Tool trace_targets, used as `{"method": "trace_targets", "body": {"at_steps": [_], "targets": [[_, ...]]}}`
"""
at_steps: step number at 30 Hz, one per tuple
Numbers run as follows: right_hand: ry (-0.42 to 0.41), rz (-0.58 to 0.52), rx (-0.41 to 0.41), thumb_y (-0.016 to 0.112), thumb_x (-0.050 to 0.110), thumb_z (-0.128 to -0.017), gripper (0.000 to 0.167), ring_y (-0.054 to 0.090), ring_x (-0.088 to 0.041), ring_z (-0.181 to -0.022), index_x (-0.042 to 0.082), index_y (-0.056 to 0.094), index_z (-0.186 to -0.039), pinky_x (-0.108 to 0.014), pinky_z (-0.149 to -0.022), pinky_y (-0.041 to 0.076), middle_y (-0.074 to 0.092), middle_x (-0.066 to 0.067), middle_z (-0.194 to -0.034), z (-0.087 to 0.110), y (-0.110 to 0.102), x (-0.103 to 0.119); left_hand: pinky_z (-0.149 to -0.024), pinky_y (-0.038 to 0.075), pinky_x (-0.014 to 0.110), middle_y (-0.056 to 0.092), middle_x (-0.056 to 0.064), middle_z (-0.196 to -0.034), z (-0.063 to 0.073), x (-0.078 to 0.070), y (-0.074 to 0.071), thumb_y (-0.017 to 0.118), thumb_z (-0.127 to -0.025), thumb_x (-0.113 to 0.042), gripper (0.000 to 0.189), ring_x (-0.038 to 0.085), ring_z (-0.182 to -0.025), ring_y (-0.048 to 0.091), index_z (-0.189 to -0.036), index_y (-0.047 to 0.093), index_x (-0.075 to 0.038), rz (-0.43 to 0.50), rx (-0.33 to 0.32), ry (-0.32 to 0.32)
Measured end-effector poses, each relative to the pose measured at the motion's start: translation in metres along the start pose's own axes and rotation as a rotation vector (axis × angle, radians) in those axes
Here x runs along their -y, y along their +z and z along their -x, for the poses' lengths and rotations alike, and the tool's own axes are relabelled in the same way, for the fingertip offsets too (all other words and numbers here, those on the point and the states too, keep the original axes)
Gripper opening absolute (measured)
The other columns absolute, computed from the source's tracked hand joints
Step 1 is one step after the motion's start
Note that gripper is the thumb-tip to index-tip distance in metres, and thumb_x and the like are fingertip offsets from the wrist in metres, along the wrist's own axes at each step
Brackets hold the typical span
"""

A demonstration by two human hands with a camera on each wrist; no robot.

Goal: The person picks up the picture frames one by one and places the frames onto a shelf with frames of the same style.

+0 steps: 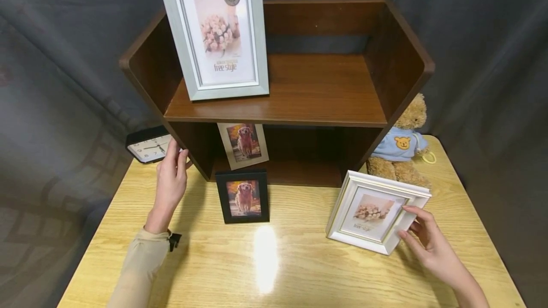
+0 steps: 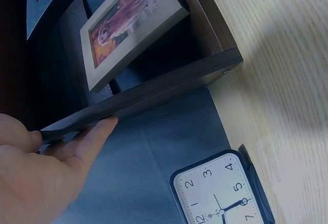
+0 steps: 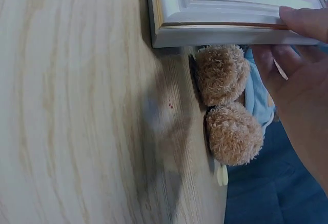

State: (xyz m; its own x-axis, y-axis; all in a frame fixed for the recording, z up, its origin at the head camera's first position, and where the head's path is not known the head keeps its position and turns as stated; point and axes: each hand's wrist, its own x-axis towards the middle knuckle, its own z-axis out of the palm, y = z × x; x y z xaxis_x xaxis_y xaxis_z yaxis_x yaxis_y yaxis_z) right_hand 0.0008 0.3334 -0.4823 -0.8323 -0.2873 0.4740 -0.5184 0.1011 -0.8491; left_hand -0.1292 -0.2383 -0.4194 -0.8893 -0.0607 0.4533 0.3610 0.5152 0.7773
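Note:
My left hand [image 1: 172,175] grips the front edge of the left side panel of a dark brown wooden shelf [image 1: 325,91]. In the left wrist view, the thumb lies inside the panel [image 2: 154,88] and the fingers outside. At the front right, my right hand [image 1: 432,246] pinches the right edge of a white picture frame [image 1: 364,245] with a flower print. The frame leans back, its face toward me. Seen from the right wrist, the thumb is on its front border and the other fingers are behind.
A large grey-green frame [image 1: 229,93] stands on the upper shelf. Below, a beige frame [image 1: 234,158] leans in the lower compartment, a black frame [image 1: 220,198] in front. A clock [image 1: 147,152] stands left of the shelf, a teddy bear [image 1: 391,146] right. Dark curtains [image 1: 484,61] hang behind.

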Motion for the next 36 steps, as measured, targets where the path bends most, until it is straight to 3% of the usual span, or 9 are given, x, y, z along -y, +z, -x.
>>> {"method": "trace_targets", "body": {"at_steps": [3, 9, 14, 21, 36], "targets": [[0.01, -0.028, -0.009, 0.063, -0.004, -0.104, 0.061, 0.06, -0.008, -0.126, -0.02, 0.028, -0.151, -0.012, -0.103, 0.053, 0.05, -0.005, -0.146, 0.001, 0.001, 0.0, -0.093, 0.06, 0.026, 0.059, 0.024, -0.15, 0.0, 0.0, 0.0, 0.043, -0.115, -0.003, 0.046, 0.04, -0.126, 0.063, -0.161, 0.046, -0.006, -0.009, -0.001, -0.003], [0.03, -0.116, 0.021, 0.061, -0.003, -0.105, 0.061, 0.062, -0.008, -0.127, -0.02, 0.025, -0.151, -0.016, -0.104, 0.056, 0.05, -0.002, -0.147, -0.001, 0.0, 0.002, -0.094, 0.059, 0.021, 0.06, 0.025, -0.148, 0.0, 0.0, 0.0, 0.043, -0.115, -0.002, 0.046, 0.039, -0.126, 0.063, -0.16, 0.047, -0.005, -0.005, -0.005, -0.004], [0.031, -0.131, -0.002, 0.064, 0.003, -0.104, 0.061, 0.063, -0.007, -0.125, -0.02, 0.029, -0.148, -0.016, -0.102, 0.057, 0.05, -0.002, -0.145, -0.002, 0.001, 0.001, -0.095, 0.059, 0.021, 0.061, 0.025, -0.146, 0.0, -0.001, 0.0, 0.043, -0.114, -0.001, 0.046, 0.039, -0.127, 0.063, -0.16, 0.047, -0.006, -0.004, -0.006, -0.008], [-0.063, -0.285, -0.031, 0.07, -0.005, -0.099, 0.061, 0.066, -0.016, -0.12, -0.026, 0.033, -0.144, -0.019, -0.1, 0.06, 0.054, -0.013, -0.142, -0.004, 0.002, -0.007, -0.095, 0.06, 0.026, 0.063, 0.025, -0.144, 0.0, 0.0, 0.001, 0.043, -0.114, 0.0, 0.045, 0.038, -0.127, 0.063, -0.159, 0.048, -0.006, -0.028, -0.01, -0.009], [-0.081, -0.299, -0.077, 0.072, -0.008, -0.098, 0.057, 0.068, -0.015, -0.111, -0.029, 0.038, -0.139, -0.018, -0.09, 0.062, 0.059, -0.015, -0.138, -0.004, 0.005, -0.008, -0.093, 0.061, 0.045, 0.06, 0.025, -0.148, 0.001, 0.001, 0.001, 0.042, -0.114, 0.002, 0.047, 0.04, -0.129, 0.062, -0.16, 0.046, -0.005, -0.055, -0.011, -0.01]]}}
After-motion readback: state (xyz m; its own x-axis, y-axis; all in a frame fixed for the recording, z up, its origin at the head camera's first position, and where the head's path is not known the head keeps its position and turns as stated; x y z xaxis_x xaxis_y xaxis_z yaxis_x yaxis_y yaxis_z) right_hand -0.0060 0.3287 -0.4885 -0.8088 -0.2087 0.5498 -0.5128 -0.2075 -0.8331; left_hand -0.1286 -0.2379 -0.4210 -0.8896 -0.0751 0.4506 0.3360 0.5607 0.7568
